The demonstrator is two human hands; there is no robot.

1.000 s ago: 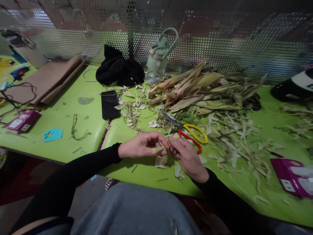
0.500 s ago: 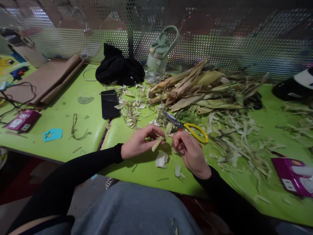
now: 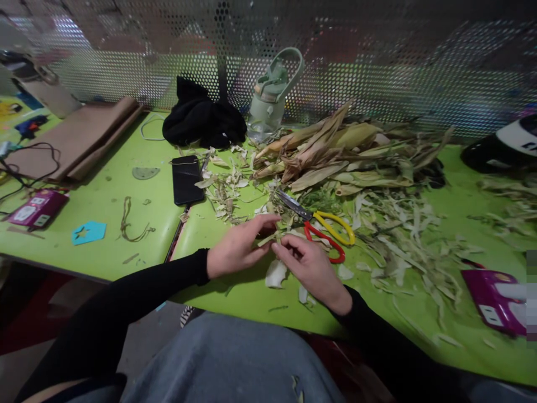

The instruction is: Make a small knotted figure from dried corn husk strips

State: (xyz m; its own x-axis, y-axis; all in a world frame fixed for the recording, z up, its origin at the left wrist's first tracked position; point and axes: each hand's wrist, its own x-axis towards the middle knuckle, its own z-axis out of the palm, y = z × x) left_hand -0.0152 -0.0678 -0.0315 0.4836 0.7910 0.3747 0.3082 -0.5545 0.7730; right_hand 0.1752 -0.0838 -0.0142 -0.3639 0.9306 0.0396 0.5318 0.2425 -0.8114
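Note:
Near the table's front edge, my left hand curls its thumb and fingers around a small rolled piece of pale corn husk. My right hand meets it from the right, thumb and forefinger pinched at the husk's near end. The exact grip of the right fingertips is partly hidden. Scissors with one yellow and one red handle lie just beyond my right hand, blades toward the back left. A flat white husk scrap lies on the table below the fingers.
Behind lies a pile of dried corn husks, with shredded strips to the right. A phone, black cloth and green bottle stand left of it. Purple boxes sit at both sides; a perforated metal screen closes the back.
My right hand has moved left and up to the husk piece at my left hand. The red scissor handle, hidden before, now shows.

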